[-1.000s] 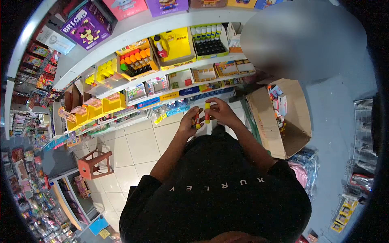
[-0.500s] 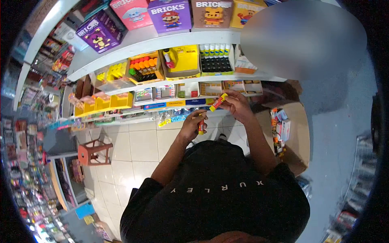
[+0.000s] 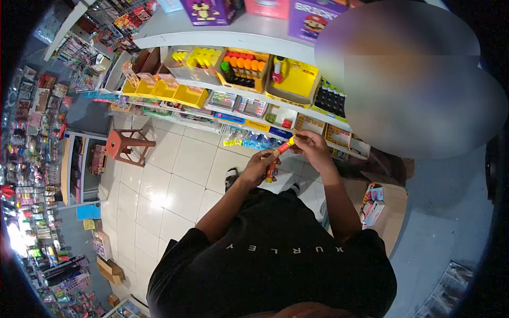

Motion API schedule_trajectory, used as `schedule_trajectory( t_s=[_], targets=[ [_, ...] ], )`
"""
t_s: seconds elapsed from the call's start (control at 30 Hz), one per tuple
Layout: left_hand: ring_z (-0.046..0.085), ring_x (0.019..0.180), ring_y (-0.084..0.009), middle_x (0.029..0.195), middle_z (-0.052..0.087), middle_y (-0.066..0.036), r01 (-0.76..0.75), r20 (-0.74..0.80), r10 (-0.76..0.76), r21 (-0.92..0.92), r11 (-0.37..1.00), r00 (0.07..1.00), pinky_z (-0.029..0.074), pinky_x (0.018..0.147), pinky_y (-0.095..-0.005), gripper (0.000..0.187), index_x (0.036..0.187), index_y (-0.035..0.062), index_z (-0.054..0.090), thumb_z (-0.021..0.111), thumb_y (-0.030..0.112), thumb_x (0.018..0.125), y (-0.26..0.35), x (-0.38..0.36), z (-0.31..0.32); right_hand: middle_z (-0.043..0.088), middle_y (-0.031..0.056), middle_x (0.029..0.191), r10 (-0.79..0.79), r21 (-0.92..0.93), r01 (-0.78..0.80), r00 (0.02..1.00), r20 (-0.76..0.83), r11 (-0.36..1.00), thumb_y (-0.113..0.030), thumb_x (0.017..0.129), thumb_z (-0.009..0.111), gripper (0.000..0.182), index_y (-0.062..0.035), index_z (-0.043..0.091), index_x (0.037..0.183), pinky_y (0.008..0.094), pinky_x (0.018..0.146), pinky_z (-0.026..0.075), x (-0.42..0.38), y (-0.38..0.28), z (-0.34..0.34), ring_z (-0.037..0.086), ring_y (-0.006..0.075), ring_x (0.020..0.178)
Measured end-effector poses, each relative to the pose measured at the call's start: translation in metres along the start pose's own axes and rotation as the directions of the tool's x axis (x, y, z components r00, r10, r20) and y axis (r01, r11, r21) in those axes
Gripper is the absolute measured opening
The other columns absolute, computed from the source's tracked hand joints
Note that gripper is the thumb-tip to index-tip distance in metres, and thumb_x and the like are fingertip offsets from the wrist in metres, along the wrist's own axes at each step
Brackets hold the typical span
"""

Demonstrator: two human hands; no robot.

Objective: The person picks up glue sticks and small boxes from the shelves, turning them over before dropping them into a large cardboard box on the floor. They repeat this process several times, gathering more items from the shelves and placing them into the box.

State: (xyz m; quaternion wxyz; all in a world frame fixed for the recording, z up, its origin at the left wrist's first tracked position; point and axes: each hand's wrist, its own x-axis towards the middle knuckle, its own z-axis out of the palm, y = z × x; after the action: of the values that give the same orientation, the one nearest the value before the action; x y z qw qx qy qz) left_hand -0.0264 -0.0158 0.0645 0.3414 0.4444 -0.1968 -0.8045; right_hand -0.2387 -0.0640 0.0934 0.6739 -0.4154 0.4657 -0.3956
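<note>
My left hand (image 3: 256,167) is closed on a red and yellow glue-like stick (image 3: 271,172) that hangs down from the fingers. A second red and yellow stick (image 3: 285,146) slants up to the right, its lower end at my left fingertips. Its yellow upper end is pinched in my right hand (image 3: 314,148). Both hands are in front of the shelves, above the tiled floor. Nearest beyond them are small open boxes, one of them (image 3: 282,117) holding a red and a green item.
A yellow display box (image 3: 297,79) and a box of orange-capped bottles (image 3: 244,66) stand on the shelf (image 3: 238,40). A brown stool (image 3: 127,146) is at the left, a cardboard box (image 3: 392,212) at the right. Blurred patches hide the upper right.
The view has shifted, so shelves and stool appear further right. My left hand has come up to the slanted stick, whose lower end now meets its fingers.
</note>
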Motion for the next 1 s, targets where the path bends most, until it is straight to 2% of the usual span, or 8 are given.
schedule_trajectory(
  t_s=[0.17, 0.3, 0.33, 0.47, 0.7, 0.83, 0.9, 1.0],
  targets=[
    [0.059, 0.057, -0.0130, 0.085, 0.061, -0.005, -0.052, 0.024, 0.050, 0.097, 0.994, 0.998, 0.052, 0.047, -0.0313, 0.030, 0.109, 0.0078, 0.057, 0.065, 0.031, 0.091, 0.028, 0.013, -0.057, 0.067, 0.0093, 0.093, -0.115, -0.118, 0.106, 0.990, -0.078, 0.987, -0.012, 0.091, 0.063, 0.027, 0.0026, 0.061, 0.114, 0.0255, 0.068, 0.055, 0.026, 0.003, 0.052, 0.065, 0.0140, 0.076],
    [0.058, 0.058, -0.0123, 0.082, 0.058, -0.004, -0.059, 0.125, 0.051, 0.061, 0.996, 0.991, 0.053, 0.047, -0.0304, 0.030, 0.106, 0.0068, 0.057, 0.065, 0.031, 0.091, 0.082, -0.006, -0.112, 0.066, 0.0091, 0.092, -0.127, -0.019, 0.125, 0.967, -0.222, 0.992, -0.012, 0.092, 0.063, 0.026, 0.0025, 0.061, 0.113, 0.0264, 0.068, 0.055, 0.050, 0.027, 0.117, 0.065, 0.0144, 0.077],
    [0.059, 0.060, -0.0165, 0.086, 0.057, -0.007, -0.042, 0.116, 0.029, 0.109, 0.993, 0.993, 0.052, 0.047, -0.0329, 0.035, 0.107, 0.0046, 0.054, 0.065, 0.033, 0.090, 0.093, -0.006, -0.128, 0.066, 0.0100, 0.092, -0.140, 0.028, 0.150, 0.962, -0.234, 0.988, -0.010, 0.091, 0.063, 0.026, 0.0037, 0.060, 0.112, 0.0284, 0.069, 0.056, 0.056, 0.032, 0.133, 0.065, 0.0151, 0.077],
    [0.059, 0.060, -0.0156, 0.086, 0.056, -0.006, -0.095, 0.148, 0.077, 0.116, 0.989, 0.986, 0.053, 0.048, -0.0328, 0.033, 0.107, 0.0061, 0.055, 0.063, 0.035, 0.092, 0.124, -0.012, -0.181, 0.067, 0.0129, 0.088, -0.202, -0.121, 0.179, 0.955, -0.218, 0.976, -0.010, 0.089, 0.066, 0.024, 0.0048, 0.063, 0.108, 0.0300, 0.070, 0.057, 0.072, 0.028, 0.184, 0.066, 0.0160, 0.077],
    [0.058, 0.063, -0.0108, 0.084, 0.059, -0.005, -0.213, 0.135, 0.200, 0.091, 0.973, 0.971, 0.053, 0.050, -0.0292, 0.033, 0.117, 0.0049, 0.060, 0.064, 0.026, 0.092, 0.180, -0.040, -0.231, 0.067, 0.0116, 0.088, -0.267, -0.143, 0.246, 0.951, -0.154, 0.959, -0.012, 0.089, 0.066, 0.024, 0.0042, 0.064, 0.107, 0.0284, 0.070, 0.057, 0.108, -0.013, 0.250, 0.067, 0.0152, 0.075],
    [0.058, 0.063, -0.0108, 0.083, 0.060, -0.005, -0.421, 0.049, 0.419, 0.082, 0.903, 0.907, 0.052, 0.051, -0.0266, 0.038, 0.123, 0.0063, 0.059, 0.067, 0.023, 0.090, 0.205, -0.030, -0.257, 0.068, 0.0091, 0.086, -0.488, -0.332, 0.440, 0.870, -0.072, 0.834, -0.016, 0.088, 0.068, 0.026, 0.0036, 0.065, 0.104, 0.0271, 0.069, 0.056, 0.139, -0.075, 0.279, 0.067, 0.0144, 0.072],
    [0.058, 0.063, -0.0109, 0.083, 0.060, -0.003, -0.411, 0.052, 0.409, 0.075, 0.908, 0.911, 0.052, 0.051, -0.0265, 0.040, 0.124, 0.0074, 0.058, 0.069, 0.023, 0.089, 0.230, -0.041, -0.263, 0.069, 0.0124, 0.087, -0.661, -0.567, 0.533, 0.750, -0.026, 0.628, -0.016, 0.086, 0.069, 0.025, 0.0030, 0.065, 0.102, 0.0269, 0.068, 0.055, 0.155, -0.106, 0.299, 0.068, 0.0157, 0.075],
    [0.059, 0.064, -0.0112, 0.082, 0.060, -0.003, -0.466, 0.044, 0.463, 0.086, 0.881, 0.885, 0.053, 0.050, -0.0271, 0.045, 0.128, 0.0087, 0.056, 0.070, 0.023, 0.088, 0.258, -0.031, -0.276, 0.069, 0.0122, 0.083, -0.741, -0.747, 0.519, 0.669, 0.053, 0.415, -0.009, 0.084, 0.070, 0.021, 0.0022, 0.065, 0.101, 0.0258, 0.067, 0.054, 0.174, -0.138, 0.329, 0.068, 0.0133, 0.075]
  ],
)
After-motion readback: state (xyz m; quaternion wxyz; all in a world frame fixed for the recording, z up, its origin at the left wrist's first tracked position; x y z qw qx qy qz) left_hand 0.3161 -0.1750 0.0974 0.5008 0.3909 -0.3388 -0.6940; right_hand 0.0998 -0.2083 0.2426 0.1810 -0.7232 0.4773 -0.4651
